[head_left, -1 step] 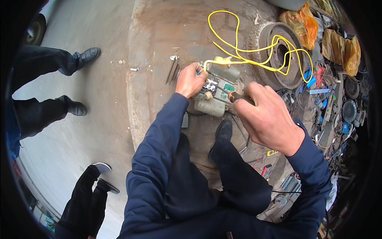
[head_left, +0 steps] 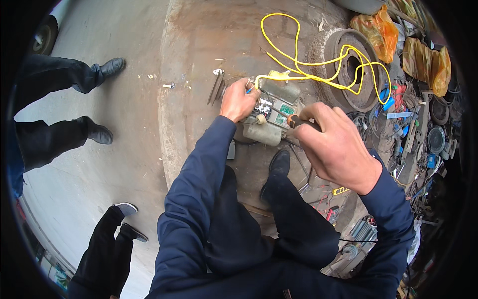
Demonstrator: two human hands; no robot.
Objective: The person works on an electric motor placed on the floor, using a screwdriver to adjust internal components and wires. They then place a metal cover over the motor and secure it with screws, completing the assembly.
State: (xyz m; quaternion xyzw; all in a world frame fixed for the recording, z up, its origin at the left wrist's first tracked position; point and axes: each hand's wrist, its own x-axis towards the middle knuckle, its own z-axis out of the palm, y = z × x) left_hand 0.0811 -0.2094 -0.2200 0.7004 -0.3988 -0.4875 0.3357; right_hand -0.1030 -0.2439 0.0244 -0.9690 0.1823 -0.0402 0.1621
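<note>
Head view, frame centre: left hand (head_left: 239,101) gripping grey device (head_left: 271,117), right hand (head_left: 336,147) clamped on screwdriver handle (head_left: 298,121), yellow wire (head_left: 318,60) above.

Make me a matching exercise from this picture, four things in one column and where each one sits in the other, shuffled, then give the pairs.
Things:
1. yellow wire
2. left hand
3. right hand
4. orange bags

Places:
A. gripping a tool with an orange and black handle
B. at the top right, beyond the rusty round drum
C. looping from the grey-green device over the drum
D. resting on the left end of the device

Pairs: 1-C, 2-D, 3-A, 4-B
</note>
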